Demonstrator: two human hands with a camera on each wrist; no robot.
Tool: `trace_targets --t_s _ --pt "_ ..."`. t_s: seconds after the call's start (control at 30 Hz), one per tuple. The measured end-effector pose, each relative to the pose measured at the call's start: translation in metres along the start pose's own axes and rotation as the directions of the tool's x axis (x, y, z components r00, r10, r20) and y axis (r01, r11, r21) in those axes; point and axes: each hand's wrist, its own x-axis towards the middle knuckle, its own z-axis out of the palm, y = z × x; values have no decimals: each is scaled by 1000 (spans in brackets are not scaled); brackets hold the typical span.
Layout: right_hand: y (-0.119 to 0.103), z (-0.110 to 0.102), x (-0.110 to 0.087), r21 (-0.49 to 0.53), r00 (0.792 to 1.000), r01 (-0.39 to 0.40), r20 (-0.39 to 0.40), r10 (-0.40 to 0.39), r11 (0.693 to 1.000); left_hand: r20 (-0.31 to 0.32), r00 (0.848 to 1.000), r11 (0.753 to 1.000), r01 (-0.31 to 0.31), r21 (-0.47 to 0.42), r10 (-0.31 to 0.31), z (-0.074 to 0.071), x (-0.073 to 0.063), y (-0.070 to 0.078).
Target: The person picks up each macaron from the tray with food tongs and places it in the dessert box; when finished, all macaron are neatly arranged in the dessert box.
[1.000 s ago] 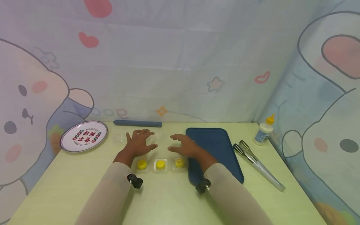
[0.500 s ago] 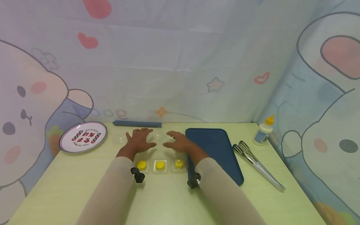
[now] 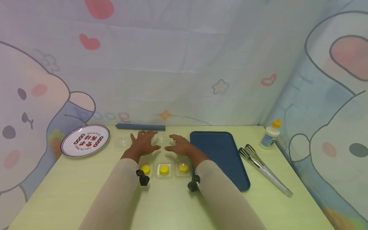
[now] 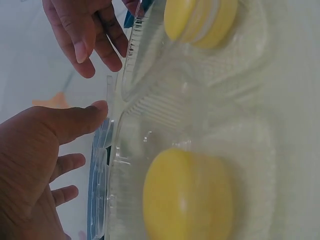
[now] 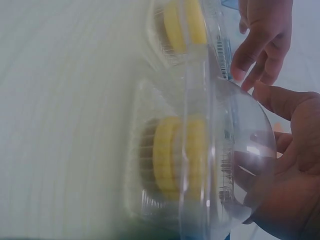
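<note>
Three yellow macarons stand in a row in clear plastic boxes: a left macaron [image 3: 145, 169], a middle macaron [image 3: 164, 170] and a right macaron [image 3: 183, 168]. A clear dome lid [image 5: 255, 145] covers the right one. Two more clear lids lie farther back, a left lid [image 3: 123, 141] and another lid [image 3: 162, 138] between the hands. My left hand [image 3: 142, 143] is spread with fingers relaxed behind the left macaron, holding nothing. Facing it, my right hand [image 3: 182, 146] has its fingers loosely bent behind the right macaron, also with nothing in it. A gap separates the two thumbs.
A dark blue tray [image 3: 219, 156] lies right of the boxes, its left side partly under the right forearm. Beyond it are metal tongs [image 3: 265, 171] and a glue bottle [image 3: 270, 134]. A printed plate [image 3: 86, 140] sits at the left; a blue-grey bar [image 3: 141, 126] lies along the back edge.
My right hand has shifted left, closer to the left hand, and its forearm has swung inward. The left hand has moved slightly; the macarons and lids stay put.
</note>
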Motion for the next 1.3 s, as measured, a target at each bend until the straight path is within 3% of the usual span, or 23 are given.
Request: trace_targets --t_s 0.8,1.3 --pt "0 7 4 -39 1000 -11 -5 11 999 32 999 1000 9 -3 -9 9 8 -2" --pt "5 2 0 109 997 -3 -81 12 994 -50 996 989 -73 -131 67 -4 1 13"
